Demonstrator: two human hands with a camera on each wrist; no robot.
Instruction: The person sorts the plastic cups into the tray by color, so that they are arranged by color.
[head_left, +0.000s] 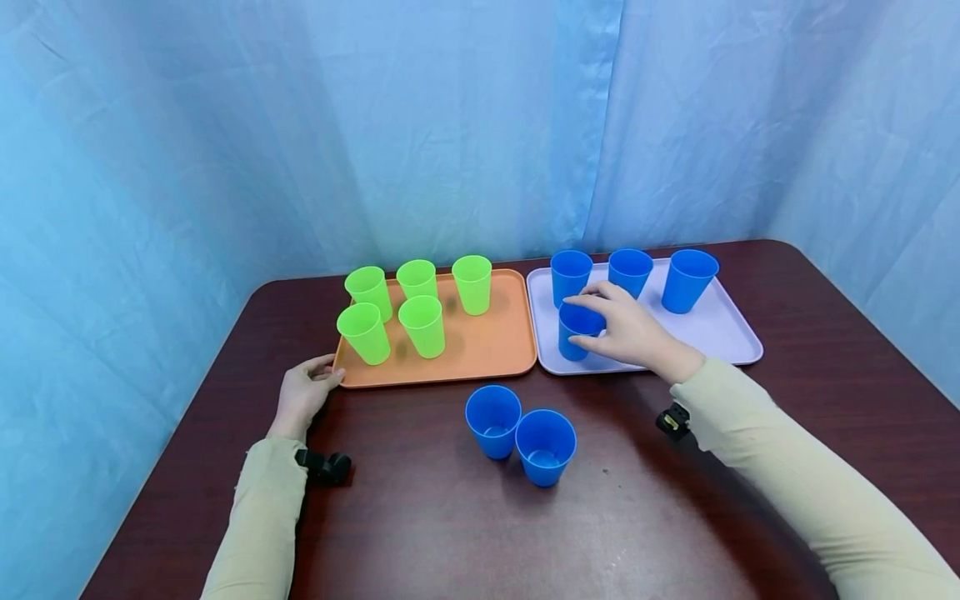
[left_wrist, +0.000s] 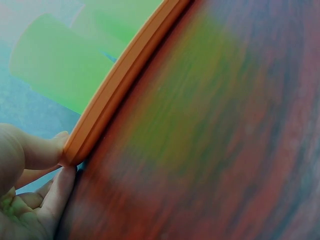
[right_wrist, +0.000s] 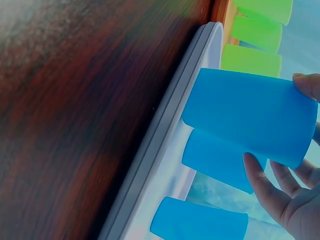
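Note:
My right hand (head_left: pixel 600 321) grips a blue cup (head_left: pixel 570 329) at the front left of the white tray (head_left: pixel 720 333), thumb on its near side and fingers over the far rim. In the right wrist view the hand (right_wrist: pixel 280 127) wraps the same blue cup (right_wrist: pixel 240 110) just above the tray's rim (right_wrist: pixel 165 130). Three more blue cups (head_left: pixel 630 271) stand along the tray's back. My left hand (head_left: pixel 326 375) pinches the front left corner of the orange tray (head_left: pixel 487 346), which holds several green cups (head_left: pixel 423 325). The left wrist view shows thumb and finger (left_wrist: pixel 55 197) on that tray's rim (left_wrist: pixel 120 85).
Two blue cups (head_left: pixel 492 419) (head_left: pixel 545 446) stand side by side on the dark wooden table (head_left: pixel 420 525), in front of the gap between the trays. Blue curtains close off the back and both sides. The table's edges run near on the left and right.

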